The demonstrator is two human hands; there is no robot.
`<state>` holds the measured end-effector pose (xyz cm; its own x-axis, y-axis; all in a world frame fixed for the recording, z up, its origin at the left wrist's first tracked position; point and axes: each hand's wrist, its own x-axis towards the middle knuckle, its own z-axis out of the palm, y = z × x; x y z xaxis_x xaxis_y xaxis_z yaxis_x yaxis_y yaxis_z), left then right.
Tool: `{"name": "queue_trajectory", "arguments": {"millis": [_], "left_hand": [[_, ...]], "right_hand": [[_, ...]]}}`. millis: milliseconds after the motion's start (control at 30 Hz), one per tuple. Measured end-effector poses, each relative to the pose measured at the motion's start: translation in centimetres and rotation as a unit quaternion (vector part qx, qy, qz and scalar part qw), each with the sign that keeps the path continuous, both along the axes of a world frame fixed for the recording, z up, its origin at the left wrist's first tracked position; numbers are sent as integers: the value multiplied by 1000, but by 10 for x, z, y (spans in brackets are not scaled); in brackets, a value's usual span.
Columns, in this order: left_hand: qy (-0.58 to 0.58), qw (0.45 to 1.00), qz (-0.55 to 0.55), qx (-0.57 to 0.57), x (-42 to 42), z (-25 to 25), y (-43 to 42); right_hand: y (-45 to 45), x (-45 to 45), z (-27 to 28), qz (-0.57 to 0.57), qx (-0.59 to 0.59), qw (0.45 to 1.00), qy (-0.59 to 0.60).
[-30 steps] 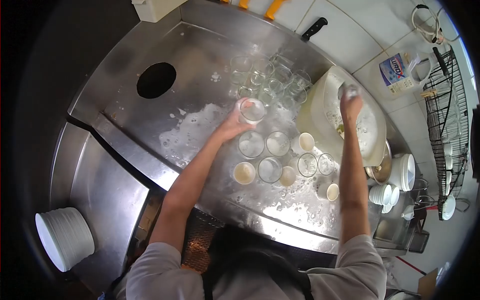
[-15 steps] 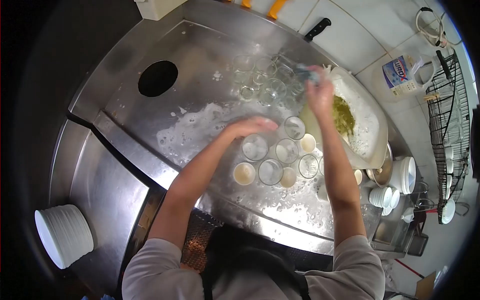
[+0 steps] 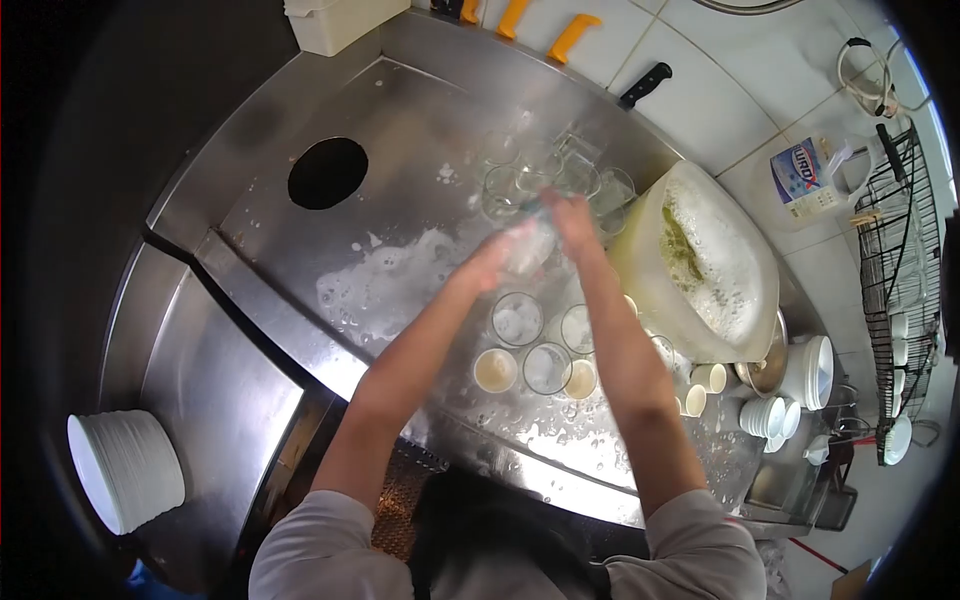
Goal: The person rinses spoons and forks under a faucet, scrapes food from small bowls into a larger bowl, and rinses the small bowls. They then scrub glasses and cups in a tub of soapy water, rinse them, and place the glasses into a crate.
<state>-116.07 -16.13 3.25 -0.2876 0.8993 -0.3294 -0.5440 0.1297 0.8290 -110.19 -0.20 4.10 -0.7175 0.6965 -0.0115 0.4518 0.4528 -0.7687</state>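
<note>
Clear glass tumbler (image 3: 531,250), left of the tub (image 3: 645,270): clamped in the fingers of your left hand (image 3: 488,263), it could slip should soap slick its wall, while blur leaves the fingers of your right hand (image 3: 573,222) unreadable.

Around the centre are at least four cream cups (image 3: 495,370) and more than four overlapping clear glasses (image 3: 517,320). Three orange handles (image 3: 573,38) and one black handle (image 3: 645,85) show at the top, one tub (image 3: 632,255) and one jug (image 3: 800,178) at right.
</note>
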Motion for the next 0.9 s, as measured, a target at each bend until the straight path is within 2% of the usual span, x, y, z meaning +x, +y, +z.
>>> {"name": "queue_trajectory", "arguments": {"millis": [33,67,100,133,167,200,233,267,300,333,367,467,500,567,633,667,700,733,767,833,900], "left_hand": [[-196,977,-28,77,2,-20,3],[-379,911,-53,154,1,-29,8],[-326,936,-75,109,2,-16,10],[-159,976,-48,140,4,-17,17],[7,987,-17,162,10,-25,20],[174,968,16,180,13,-37,25],[259,950,63,166,16,-67,38],[304,938,45,158,16,-63,34],[350,925,26,149,17,-53,26],[395,908,8,139,17,-48,20],[443,894,-32,58,10,-47,10],[432,893,-64,-105,-10,-49,-26],[531,840,40,-103,-9,-49,-35],[690,676,242,-89,-7,-42,-50],[590,748,292,-87,-8,-23,-50],[534,780,315,-81,-10,-15,-45],[247,934,258,-10,-24,-10,-43],[-69,982,169,57,-45,-8,-48],[-380,916,62,114,-51,-8,-52],[-303,940,43,149,-46,-4,-47],[-208,968,43,134,-32,-9,-46]], "right_hand": [[-19,9,6,-104,-37,991,79],[-28,12,16,-203,-69,963,162],[-21,8,26,-218,-16,963,161],[-14,7,34,-234,36,959,156],[-13,9,39,-250,83,954,145],[-17,4,53,-233,116,954,149],[-26,-5,71,-216,148,953,153],[-32,-16,80,-196,180,951,157],[-35,-27,72,-101,276,940,172],[-41,-34,64,-12,313,944,107],[-46,-40,56,77,345,934,43],[-38,-62,-1,262,331,895,-147],[-43,-68,10,309,273,883,-223],[-53,-78,49,392,151,829,-370],[-52,-75,27,460,165,866,-108],[-49,-72,17,384,99,918,-15],[-51,-68,17,313,35,944,93],[-71,-64,33,128,-107,973,158],[-83,-60,41,-64,-242,945,211],[-77,-65,40,-97,-68,977,176],[-66,-60,42,-164,140,968,132]]}}
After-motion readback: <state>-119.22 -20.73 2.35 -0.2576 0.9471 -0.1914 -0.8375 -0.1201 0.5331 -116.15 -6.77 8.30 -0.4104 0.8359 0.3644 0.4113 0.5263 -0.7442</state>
